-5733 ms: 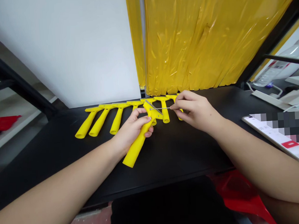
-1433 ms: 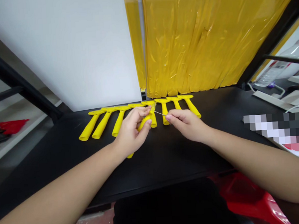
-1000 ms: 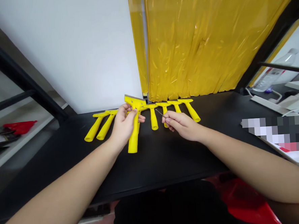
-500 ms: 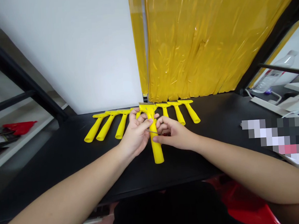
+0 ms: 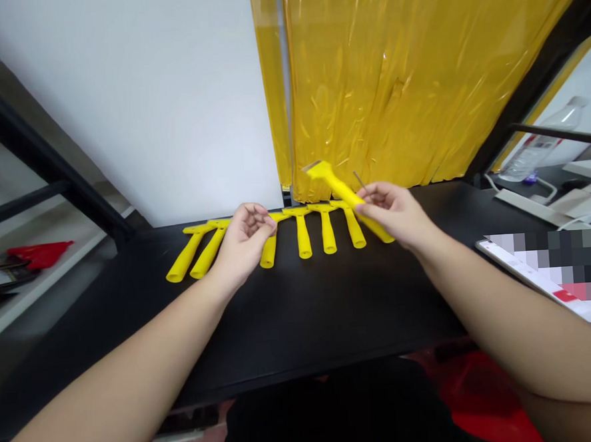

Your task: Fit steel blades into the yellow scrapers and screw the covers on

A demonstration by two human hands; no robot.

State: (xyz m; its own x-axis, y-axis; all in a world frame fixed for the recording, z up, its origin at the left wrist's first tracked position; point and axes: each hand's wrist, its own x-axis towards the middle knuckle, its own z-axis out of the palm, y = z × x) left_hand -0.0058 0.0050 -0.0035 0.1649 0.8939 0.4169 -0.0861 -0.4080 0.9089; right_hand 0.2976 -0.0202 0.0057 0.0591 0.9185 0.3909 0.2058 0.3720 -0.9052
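Observation:
My right hand (image 5: 392, 212) grips a yellow scraper (image 5: 341, 190) by its handle, raised above the black table with its blade end tilted up to the left. A thin metal shaft (image 5: 360, 180), like a screwdriver's, also sticks out of this hand; its handle is hidden in the fingers. My left hand (image 5: 249, 237) has its fingers curled and fingertips pinched together over the row; whatever may be between them is too small to tell. Behind and under the hands, several more yellow scrapers (image 5: 303, 237) lie side by side, handles toward me. My left hand hides one of them in part.
The black table (image 5: 321, 306) meets a white panel (image 5: 178, 108) and yellow plastic sheeting (image 5: 367, 90) at the back. A phone-like device (image 5: 518, 264) lies at the right edge, partly blurred out. Farther back stands a plastic bottle (image 5: 546, 142). Black frame bars (image 5: 67, 175) rise on both sides.
My left hand has let go of the scraper and moved left. My right hand has carried the scraper and the thin shaft up and to the right, tilting the scraper.

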